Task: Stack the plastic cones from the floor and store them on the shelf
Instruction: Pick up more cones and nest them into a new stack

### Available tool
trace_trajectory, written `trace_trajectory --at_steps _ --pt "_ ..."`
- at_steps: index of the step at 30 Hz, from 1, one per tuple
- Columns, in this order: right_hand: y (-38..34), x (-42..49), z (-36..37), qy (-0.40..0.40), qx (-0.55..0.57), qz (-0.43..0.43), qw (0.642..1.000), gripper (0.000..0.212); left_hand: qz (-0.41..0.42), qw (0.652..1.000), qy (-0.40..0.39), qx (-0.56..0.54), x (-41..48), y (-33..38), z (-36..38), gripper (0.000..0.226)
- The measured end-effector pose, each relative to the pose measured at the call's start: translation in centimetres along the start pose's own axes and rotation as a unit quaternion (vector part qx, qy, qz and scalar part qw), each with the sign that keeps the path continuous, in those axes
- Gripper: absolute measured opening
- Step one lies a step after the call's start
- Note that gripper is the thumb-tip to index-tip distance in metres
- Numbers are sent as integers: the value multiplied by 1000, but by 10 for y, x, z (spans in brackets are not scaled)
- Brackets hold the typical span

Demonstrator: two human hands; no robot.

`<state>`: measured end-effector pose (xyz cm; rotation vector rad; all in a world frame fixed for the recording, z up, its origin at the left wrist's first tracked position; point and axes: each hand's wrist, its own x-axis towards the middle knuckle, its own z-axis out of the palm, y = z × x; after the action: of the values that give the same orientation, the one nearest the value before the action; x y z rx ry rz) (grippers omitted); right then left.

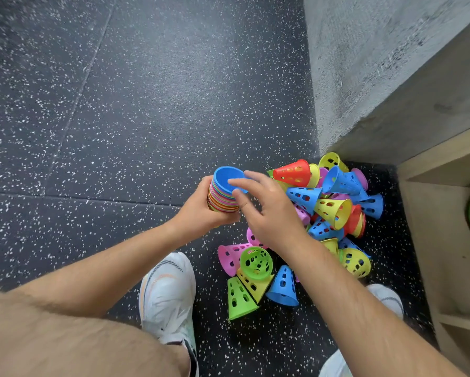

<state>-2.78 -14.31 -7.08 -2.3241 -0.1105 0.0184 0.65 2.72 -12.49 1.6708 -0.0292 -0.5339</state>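
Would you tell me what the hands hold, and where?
The left hand grips the cone stack round its side; the right hand touches its blue top rim.

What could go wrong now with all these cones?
The stack is held only by the left hand, with the right hand touching its top, so it might slip and scatter. The green cone and others lie loose right by the shoe; a step could crush one or cause a slip.
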Motion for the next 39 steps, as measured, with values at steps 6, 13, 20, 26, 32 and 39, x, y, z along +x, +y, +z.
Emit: trace_trajectory --at_steps 6,13,20,26,32,39 --pt "16 2 -8 30 -35 24 999 38 -11 1000 -14 7 11 1 9 74" --pt "65 31 -47 131 -256 200 937 39 -14 999 -38 37 32 8 22 72" --pt "95 49 -59 72 -339 273 897 45 -16 997 -61 45 51 8 35 73" --pt "105 51 -57 70 -299 299 903 33 -27 996 -61 55 54 7 39 69" --pt "102 53 -58 54 -216 294 930 19 -31 996 -60 59 57 1 36 73" --pt "101 52 -58 27 -153 327 932 18 -35 995 -70 56 58 -2 33 75"
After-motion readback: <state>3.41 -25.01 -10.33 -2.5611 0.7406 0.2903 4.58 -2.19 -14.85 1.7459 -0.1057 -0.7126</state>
